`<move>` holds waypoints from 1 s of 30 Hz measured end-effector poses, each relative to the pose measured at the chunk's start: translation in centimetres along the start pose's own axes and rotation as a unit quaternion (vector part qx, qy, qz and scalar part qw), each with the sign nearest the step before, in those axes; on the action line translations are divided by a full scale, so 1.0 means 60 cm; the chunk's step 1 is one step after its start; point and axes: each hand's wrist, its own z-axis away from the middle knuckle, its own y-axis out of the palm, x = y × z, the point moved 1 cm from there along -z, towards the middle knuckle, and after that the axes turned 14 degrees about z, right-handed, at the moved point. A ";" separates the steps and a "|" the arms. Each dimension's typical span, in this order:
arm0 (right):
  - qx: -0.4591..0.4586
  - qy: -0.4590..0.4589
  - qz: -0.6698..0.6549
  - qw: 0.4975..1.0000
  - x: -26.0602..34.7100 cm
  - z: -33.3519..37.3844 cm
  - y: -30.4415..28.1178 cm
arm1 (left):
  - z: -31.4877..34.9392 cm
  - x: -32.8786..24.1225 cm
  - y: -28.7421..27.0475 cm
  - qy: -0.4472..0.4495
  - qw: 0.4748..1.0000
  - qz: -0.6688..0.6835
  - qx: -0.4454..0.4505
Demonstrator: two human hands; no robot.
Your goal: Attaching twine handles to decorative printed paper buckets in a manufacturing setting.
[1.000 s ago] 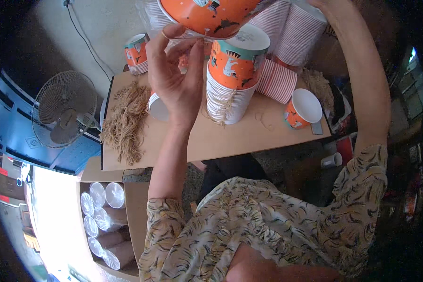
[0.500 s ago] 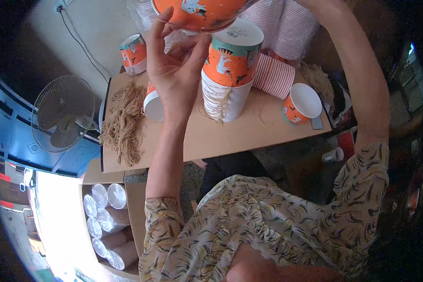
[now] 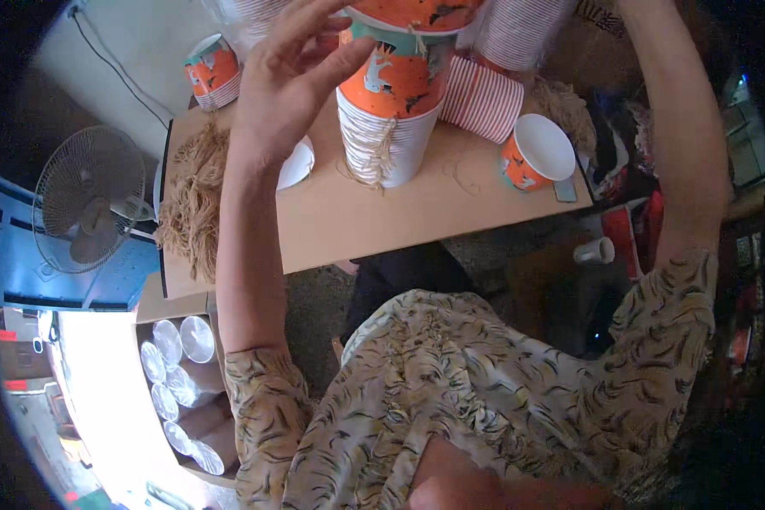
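My left hand (image 3: 293,81) is open beside the top of a tall stack of paper cups (image 3: 397,89), its thumb reaching across toward the cups' side. The stack is orange with a teal band and pale drawings; its lower part shows nested white rims with twine (image 3: 382,157) round them. Another orange cup stack (image 3: 421,13) rests on top, cut off by the upper edge, with a bit of twine at its rim. Only my right forearm (image 3: 684,144) shows, raised at the right; the hand itself lies beyond the upper edge.
A heap of brown twine (image 3: 194,204) lies at the table's left. A striped cup stack (image 3: 482,98) lies on its side, near a single orange cup (image 3: 542,155). Left of the table are a fan (image 3: 89,200) and a carton of wrapped cups (image 3: 183,387).
The orange cups that were held up have come down onto the tall stack. My left hand has shifted left, its fingers now apart. My right hand remains out of sight.
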 end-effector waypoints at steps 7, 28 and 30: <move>0.139 0.057 -0.065 0.987 -0.037 0.013 0.058 | 0.036 -0.019 0.028 -0.122 0.967 -0.185 -0.124; 0.221 0.093 -0.059 0.969 -0.013 0.023 0.170 | 0.113 0.067 -0.077 -0.106 0.969 -0.213 -0.064; 0.265 0.093 -0.068 0.957 0.000 0.022 0.168 | 0.123 0.069 -0.077 -0.113 0.968 -0.212 -0.073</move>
